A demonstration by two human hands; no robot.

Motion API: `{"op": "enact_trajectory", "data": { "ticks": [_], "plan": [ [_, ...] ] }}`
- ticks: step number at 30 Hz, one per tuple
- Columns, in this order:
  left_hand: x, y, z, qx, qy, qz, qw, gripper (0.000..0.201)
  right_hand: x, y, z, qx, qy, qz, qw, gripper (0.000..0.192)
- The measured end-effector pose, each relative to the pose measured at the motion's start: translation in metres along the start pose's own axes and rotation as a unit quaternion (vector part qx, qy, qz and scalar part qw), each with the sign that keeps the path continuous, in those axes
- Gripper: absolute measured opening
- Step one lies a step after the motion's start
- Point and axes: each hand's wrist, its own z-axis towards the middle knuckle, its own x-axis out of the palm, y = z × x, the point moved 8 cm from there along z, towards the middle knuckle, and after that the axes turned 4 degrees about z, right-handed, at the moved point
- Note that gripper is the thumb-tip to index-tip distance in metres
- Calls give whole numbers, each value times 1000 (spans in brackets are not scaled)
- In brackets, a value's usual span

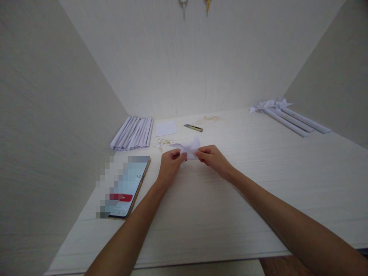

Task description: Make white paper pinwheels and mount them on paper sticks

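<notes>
A white paper pinwheel (190,146) with curled blades is held up over the middle of the table. My left hand (171,163) pinches its left side, thumb in front. On its right edge, my right hand (211,156) has its thumb and fingertips closed. What lies under the fingertips is partly hidden. Just beyond my left hand lies a small heap of white and yellowish bits (163,142), too small to make out. Thread snips (193,127) rest on the table a little farther back.
Rolled paper tubes (132,132) lie side by side at the back left, beside a stack of square paper (165,128). A phone (129,188) lies near my left forearm. Several finished pinwheels (270,104) on paper sticks (297,120) lie at the back right. Walls enclose three sides.
</notes>
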Motion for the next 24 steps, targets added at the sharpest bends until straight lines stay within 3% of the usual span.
{"op": "enact_trajectory", "data": {
  "ticks": [11,19,24],
  "plan": [
    [7,4,0,-23,40,-61,997,12,-1,-3,0,45,1,62,997,27],
    [5,0,0,-3,34,-30,999,13,-1,-3,0,39,3,49,998,26],
    [2,-8,0,50,15,35,998,9,-2,0,0,5,-1,-27,1000,27]
  ]
}}
